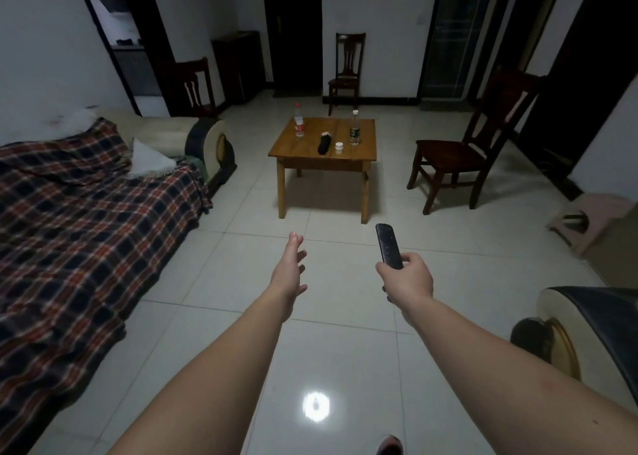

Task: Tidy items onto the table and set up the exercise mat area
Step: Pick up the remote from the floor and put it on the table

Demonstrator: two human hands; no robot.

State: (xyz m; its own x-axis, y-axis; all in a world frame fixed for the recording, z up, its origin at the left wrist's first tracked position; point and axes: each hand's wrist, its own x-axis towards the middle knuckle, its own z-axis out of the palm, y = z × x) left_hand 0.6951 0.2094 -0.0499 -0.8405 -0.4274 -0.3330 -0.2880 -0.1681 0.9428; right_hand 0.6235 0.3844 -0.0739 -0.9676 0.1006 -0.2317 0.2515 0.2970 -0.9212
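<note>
My right hand (409, 280) grips a black remote control (388, 245) by its lower end, pointing it toward the small wooden table (300, 150) ahead. My left hand (290, 271) is stretched forward, empty, fingers apart. On the table stand a red-labelled bottle (299, 120) and a green-labelled bottle (355, 128), with a black object (324, 143) and a small white jar (339, 147) between them. Both hands are well short of the table. No exercise mat is in view.
A sofa under a plaid blanket (79, 206) fills the left side. A dark wooden chair (459, 154) stands right of the table, another (347, 71) behind it, a third (193, 88) by the sofa. A sofa arm (587, 330) and pink stool (587, 219) sit at right.
</note>
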